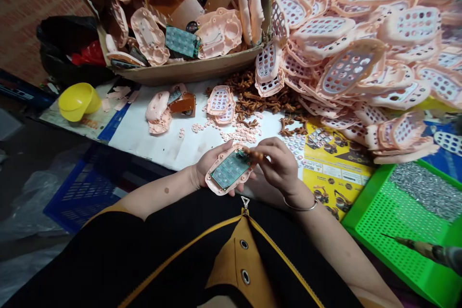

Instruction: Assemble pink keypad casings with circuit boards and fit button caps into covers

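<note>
My left hand (206, 163) holds a peach plastic shell (212, 187) from below, with a green circuit board (231, 171) lying in it. At the board's upper right end, the pinched fingers of my right hand (276, 161) grip a small brown piece (254, 154). On the white table top (133, 130) beyond my hands sit small peach rings (245, 131), a perforated peach shell (220, 101) and a heap of brown pieces (252, 101).
A cardboard box (195, 70) of shells and boards stands at the back, beside a large pile of perforated shells (346, 67). A green basket (378, 221) of metal screws and a pointed driver (426, 249) are at right. A yellow bowl (77, 101) sits left.
</note>
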Motion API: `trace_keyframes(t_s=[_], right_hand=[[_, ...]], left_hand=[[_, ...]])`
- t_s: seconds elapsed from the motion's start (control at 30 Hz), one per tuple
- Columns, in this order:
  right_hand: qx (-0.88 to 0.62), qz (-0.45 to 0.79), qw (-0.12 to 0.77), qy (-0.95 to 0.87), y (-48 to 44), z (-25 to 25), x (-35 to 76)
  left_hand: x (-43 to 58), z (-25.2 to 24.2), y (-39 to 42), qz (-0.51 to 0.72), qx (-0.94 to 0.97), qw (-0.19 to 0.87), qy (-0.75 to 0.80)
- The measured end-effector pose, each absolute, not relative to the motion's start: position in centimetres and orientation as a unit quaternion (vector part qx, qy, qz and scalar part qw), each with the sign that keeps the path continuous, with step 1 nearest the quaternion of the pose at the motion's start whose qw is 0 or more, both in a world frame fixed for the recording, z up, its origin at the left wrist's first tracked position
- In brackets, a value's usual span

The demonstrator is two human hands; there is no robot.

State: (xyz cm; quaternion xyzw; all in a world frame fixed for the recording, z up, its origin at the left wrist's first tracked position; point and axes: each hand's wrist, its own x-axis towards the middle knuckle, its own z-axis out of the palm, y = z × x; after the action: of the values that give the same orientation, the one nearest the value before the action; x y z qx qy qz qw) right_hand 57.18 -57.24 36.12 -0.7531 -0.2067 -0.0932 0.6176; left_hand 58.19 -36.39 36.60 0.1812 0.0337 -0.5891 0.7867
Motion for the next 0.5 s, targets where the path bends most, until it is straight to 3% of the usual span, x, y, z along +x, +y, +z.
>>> trace_keyframes(t_s=[0.13, 0.27, 0.5], right_hand=[[-0.707, -0.108, 0.684, -0.143, -56.6, 35.57, 56.87], [-0.737, -0.126, 0.642, -0.169, -56.82, 35.42, 56.81], [-0.665, 0.055, 0.742, -0.062, -56.54, 36.03, 57.1]], left_hand=[[58.14, 36.49, -36.24, -0.566, 0.2, 0.799, 0.028], [58.42, 36.17, -36.3, -0.584, 0.195, 0.787, 0.042], [58.64, 36.11, -36.52, -0.611, 0.201, 0.765, 0.026]])
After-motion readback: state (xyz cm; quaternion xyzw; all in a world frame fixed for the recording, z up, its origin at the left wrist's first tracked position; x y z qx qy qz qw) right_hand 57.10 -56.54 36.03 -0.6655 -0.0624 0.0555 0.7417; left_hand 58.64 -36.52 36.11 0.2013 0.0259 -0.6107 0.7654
